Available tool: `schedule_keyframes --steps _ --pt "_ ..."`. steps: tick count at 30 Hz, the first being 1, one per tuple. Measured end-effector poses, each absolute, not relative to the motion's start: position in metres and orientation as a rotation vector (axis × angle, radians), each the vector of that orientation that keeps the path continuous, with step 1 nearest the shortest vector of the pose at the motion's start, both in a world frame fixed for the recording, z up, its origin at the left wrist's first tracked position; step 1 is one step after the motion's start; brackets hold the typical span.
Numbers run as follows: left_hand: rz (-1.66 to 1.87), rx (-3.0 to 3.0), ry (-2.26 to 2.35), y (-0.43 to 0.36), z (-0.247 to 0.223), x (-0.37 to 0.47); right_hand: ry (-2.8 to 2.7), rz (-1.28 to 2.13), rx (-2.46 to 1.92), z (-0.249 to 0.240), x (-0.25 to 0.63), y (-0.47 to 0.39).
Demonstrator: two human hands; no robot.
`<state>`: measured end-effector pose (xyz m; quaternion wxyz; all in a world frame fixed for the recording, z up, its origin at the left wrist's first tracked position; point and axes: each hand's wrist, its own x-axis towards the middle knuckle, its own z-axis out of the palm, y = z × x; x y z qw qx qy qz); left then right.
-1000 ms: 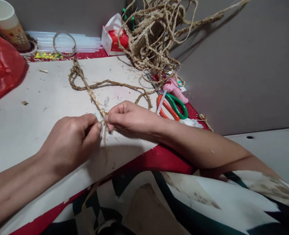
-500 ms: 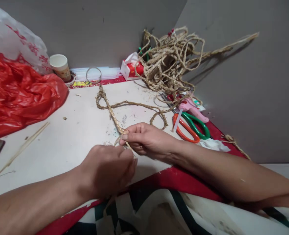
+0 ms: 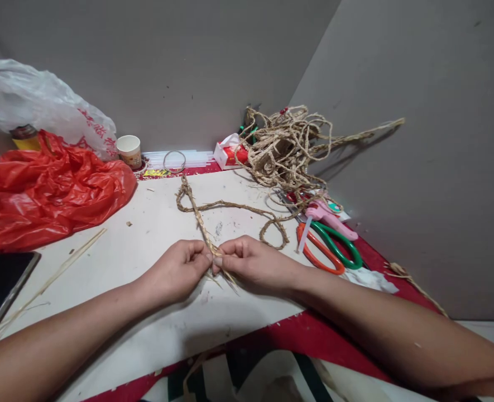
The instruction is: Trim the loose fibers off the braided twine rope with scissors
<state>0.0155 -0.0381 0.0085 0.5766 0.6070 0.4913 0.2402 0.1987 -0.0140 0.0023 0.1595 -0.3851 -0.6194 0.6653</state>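
A straw rope (image 3: 200,220) lies over the pale board, thin and twisted, with a loop at its far end. Its near end reaches up to my fingers, where loose straw strands stick out below. My left hand (image 3: 178,271) pinches it from the left side. From the right, my right hand (image 3: 253,262) grips the same spot, thumb against the straw. The fingertips of both hands almost meet and partly hide the rope's end. A darker stretch of rope (image 3: 238,206) runs from the far loop off toward the tangled heap.
A heap of straw rope (image 3: 280,151) is piled at the back right. Scissors (image 3: 334,248) and a pink glue gun (image 3: 328,218) lie at right. On the left are a red plastic bag (image 3: 62,190), a phone (image 3: 4,285) and loose straw (image 3: 71,259); behind, a paper cup (image 3: 129,152) and tissue box (image 3: 230,153).
My left hand has moved up and away from me, turning from a fist below the rope to a pinch beside my right fingers. The view has tilted up.
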Motion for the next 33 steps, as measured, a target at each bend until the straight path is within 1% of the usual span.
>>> schedule_keyframes --steps 3,8,13,15,20,25,27,29,31,33 --pt "0.538 1.498 1.161 -0.037 0.008 0.014 -2.019 1.692 -1.17 0.007 0.198 -0.017" --pt "0.564 1.39 1.099 -0.036 0.006 0.014 -2.406 1.179 -1.198 0.016 0.197 -0.024" --pt "0.57 1.363 1.117 -0.038 0.004 0.014 -2.577 0.904 -1.256 0.026 0.201 -0.026" --pt "0.582 1.362 1.133 -0.039 0.005 0.015 -2.58 0.877 -1.282 0.028 0.202 -0.028" --pt "0.667 1.263 1.13 -0.044 0.008 0.021 -2.581 0.959 -1.193 0.02 0.199 -0.037" --pt "0.688 1.089 1.122 -0.05 0.009 0.026 -2.674 0.808 -1.205 0.013 0.196 -0.045" --pt "0.688 1.061 1.123 -0.05 0.008 0.026 -2.734 0.859 -1.121 0.02 0.199 -0.046" --pt "0.701 1.044 1.101 -0.05 0.006 0.025 -2.766 1.027 -1.019 0.031 0.203 -0.043" --pt "0.709 1.02 1.064 -0.049 0.006 0.025 -2.639 1.165 -1.041 0.04 0.207 -0.037" --pt "0.698 0.994 1.035 -0.048 0.006 0.024 -2.373 1.102 -1.177 0.044 0.21 -0.029"
